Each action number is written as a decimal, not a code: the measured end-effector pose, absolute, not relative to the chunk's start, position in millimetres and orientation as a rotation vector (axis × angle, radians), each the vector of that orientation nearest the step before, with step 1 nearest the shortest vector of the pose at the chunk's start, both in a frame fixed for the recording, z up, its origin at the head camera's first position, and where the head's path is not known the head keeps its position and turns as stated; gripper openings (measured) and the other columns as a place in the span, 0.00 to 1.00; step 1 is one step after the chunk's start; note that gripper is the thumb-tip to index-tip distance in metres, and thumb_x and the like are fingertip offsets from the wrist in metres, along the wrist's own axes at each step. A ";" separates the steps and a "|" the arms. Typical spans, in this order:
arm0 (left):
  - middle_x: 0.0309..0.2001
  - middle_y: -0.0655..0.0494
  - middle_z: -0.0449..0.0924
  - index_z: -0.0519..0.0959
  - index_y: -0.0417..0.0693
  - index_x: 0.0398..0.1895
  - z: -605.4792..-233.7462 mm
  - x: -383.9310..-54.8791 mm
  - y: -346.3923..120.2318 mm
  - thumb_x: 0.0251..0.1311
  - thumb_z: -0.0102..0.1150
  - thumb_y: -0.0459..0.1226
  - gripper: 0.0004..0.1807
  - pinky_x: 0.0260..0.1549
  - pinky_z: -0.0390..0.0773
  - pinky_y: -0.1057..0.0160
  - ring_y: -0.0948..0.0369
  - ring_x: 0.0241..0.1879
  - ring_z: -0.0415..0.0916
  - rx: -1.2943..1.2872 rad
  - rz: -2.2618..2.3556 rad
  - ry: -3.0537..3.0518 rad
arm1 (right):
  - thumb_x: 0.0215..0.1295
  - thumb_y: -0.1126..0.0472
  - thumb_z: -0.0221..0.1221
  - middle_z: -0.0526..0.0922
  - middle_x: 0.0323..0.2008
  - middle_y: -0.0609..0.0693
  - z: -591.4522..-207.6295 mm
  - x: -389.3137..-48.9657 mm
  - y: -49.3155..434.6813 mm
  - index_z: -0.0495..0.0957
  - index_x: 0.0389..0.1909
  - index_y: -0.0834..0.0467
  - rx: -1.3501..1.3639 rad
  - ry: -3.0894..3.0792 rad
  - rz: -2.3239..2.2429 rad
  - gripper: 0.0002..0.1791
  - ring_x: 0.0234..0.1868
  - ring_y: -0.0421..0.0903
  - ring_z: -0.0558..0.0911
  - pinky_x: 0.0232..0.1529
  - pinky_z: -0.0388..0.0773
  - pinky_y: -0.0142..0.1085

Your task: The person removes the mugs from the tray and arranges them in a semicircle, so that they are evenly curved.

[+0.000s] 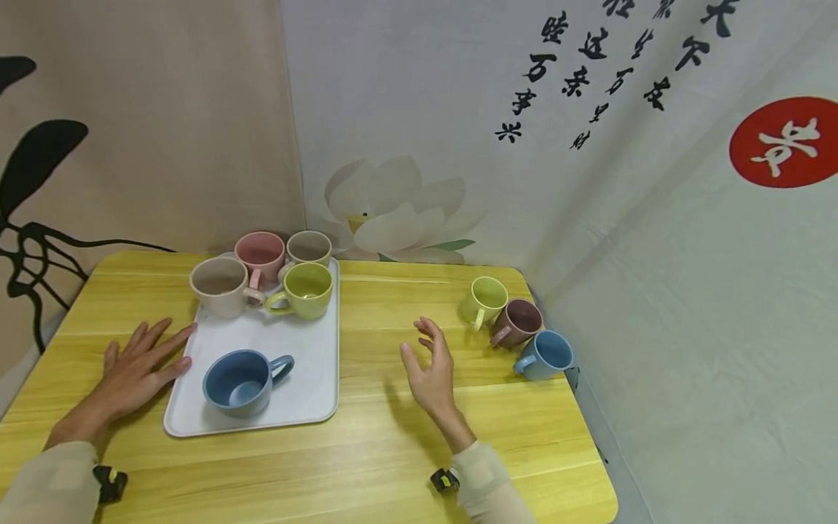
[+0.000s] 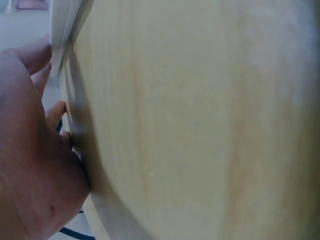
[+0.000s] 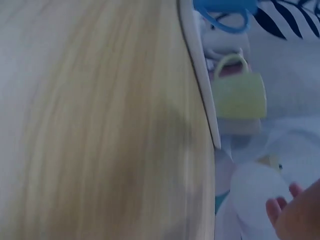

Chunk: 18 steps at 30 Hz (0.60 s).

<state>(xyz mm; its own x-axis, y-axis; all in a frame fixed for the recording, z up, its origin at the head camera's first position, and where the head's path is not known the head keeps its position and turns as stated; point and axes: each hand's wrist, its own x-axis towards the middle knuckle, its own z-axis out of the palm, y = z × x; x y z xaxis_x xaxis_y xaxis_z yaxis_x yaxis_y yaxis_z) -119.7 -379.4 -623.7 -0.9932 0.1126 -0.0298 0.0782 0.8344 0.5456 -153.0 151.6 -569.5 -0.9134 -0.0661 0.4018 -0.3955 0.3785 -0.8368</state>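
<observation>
My left hand (image 1: 137, 375) rests by the left edge of a white tray (image 1: 314, 393), its fingers spread and its thumb and index finger touching the rim. A blue cup (image 1: 238, 386) stands at the front of the tray, handle to the right. Behind it are a yellow-green cup (image 1: 310, 291), a beige cup (image 1: 222, 287), a pink cup (image 1: 260, 255) and a grey-beige cup (image 1: 310, 251). My right hand (image 1: 432, 371) is held over the table right of the tray, fingers loosely bent, nothing in it. In the right wrist view only its fingertips (image 3: 280, 207) show.
On the table's right side stand a small yellow-green cup (image 1: 486, 300), a dark mauve cup (image 1: 517, 322) and a small blue cup (image 1: 545, 355) in a slanting row. The wooden table (image 1: 393, 466) meets a printed cloth backdrop (image 1: 419, 131) at the back.
</observation>
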 end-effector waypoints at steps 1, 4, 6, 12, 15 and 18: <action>0.91 0.23 0.35 0.51 0.54 0.94 -624.1 -119.8 -379.5 0.88 0.47 0.54 0.40 0.76 0.12 0.13 0.18 0.87 0.21 0.154 0.875 2.951 | 0.83 0.59 0.65 0.80 0.75 0.58 -569.2 -152.8 148.0 0.69 0.82 0.58 0.472 -2.366 1.561 0.32 0.78 0.59 0.78 0.77 0.80 0.58; 0.91 0.23 0.35 0.51 0.54 0.94 -624.9 -120.0 -379.6 0.88 0.47 0.55 0.40 0.76 0.12 0.13 0.18 0.87 0.21 0.154 0.873 2.951 | 0.83 0.59 0.65 0.80 0.76 0.57 -567.0 -152.1 137.4 0.70 0.82 0.60 0.673 -2.437 1.594 0.32 0.79 0.59 0.78 0.77 0.82 0.55; 0.91 0.23 0.35 0.51 0.54 0.94 -624.2 -120.1 -379.5 0.88 0.47 0.55 0.40 0.76 0.12 0.13 0.18 0.87 0.21 0.151 0.873 2.949 | 0.82 0.58 0.65 0.80 0.76 0.58 -565.4 -152.6 129.6 0.71 0.81 0.61 0.792 -2.478 1.591 0.31 0.77 0.61 0.80 0.76 0.83 0.54; 0.91 0.23 0.35 0.51 0.53 0.94 -623.0 -120.1 -379.5 0.89 0.47 0.55 0.40 0.76 0.12 0.13 0.17 0.87 0.21 0.147 0.866 2.948 | 0.81 0.57 0.67 0.82 0.74 0.61 -559.8 -156.4 101.0 0.73 0.79 0.60 1.090 -2.578 1.499 0.31 0.71 0.63 0.85 0.71 0.87 0.48; 0.91 0.23 0.35 0.51 0.53 0.94 -622.9 -119.8 -379.2 0.88 0.47 0.55 0.40 0.76 0.13 0.13 0.17 0.87 0.21 0.145 0.863 2.951 | 0.81 0.57 0.68 0.82 0.74 0.61 -556.5 -158.5 85.6 0.73 0.78 0.59 1.209 -2.619 1.443 0.30 0.69 0.62 0.87 0.69 0.88 0.42; 0.91 0.23 0.35 0.51 0.53 0.94 -622.8 -119.5 -378.8 0.88 0.47 0.55 0.40 0.76 0.13 0.13 0.17 0.87 0.22 0.145 0.861 2.954 | 0.82 0.55 0.68 0.81 0.75 0.60 -552.7 -159.8 70.5 0.72 0.80 0.57 1.295 -2.669 1.398 0.32 0.69 0.60 0.87 0.69 0.88 0.39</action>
